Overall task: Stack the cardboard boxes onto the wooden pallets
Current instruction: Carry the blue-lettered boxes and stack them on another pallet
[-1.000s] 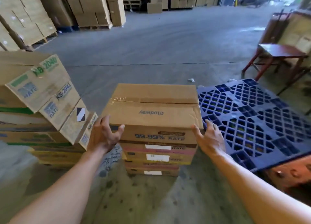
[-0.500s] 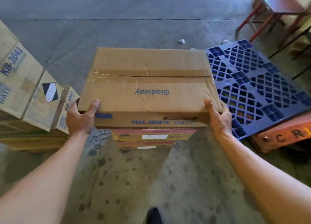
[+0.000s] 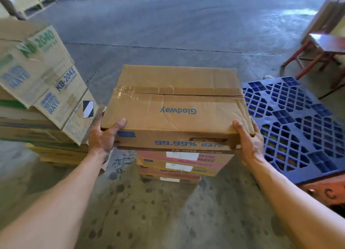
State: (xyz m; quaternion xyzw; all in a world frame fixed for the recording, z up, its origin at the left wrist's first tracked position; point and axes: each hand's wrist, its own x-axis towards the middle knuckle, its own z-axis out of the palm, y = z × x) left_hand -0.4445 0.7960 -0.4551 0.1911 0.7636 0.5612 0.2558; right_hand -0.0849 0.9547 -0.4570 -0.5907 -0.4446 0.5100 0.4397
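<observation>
Left hand: the left hand (image 3: 101, 137) clamps the near left corner of the box (image 3: 177, 106), thumb on top, arm stretched forward.
Right hand: the right hand (image 3: 249, 139) clamps the near right corner, thumb on top.
Box: directly over a stack of boxes (image 3: 179, 165) on the floor; whether it touches them I cannot tell.
Hidden: fingers under the box.
Beside: a blue pallet (image 3: 298, 121) to the right, cut off by the frame; blurred boxes (image 3: 37, 84) to the left.

Single head-worn wide-angle view, looking forward and steeply down, close over the taped cardboard box (image 3: 177, 106), blue lattice pallet (image 3: 298, 125) right of it, leaning cartons (image 3: 43, 84) left, concrete floor (image 3: 168, 30) beyond.
</observation>
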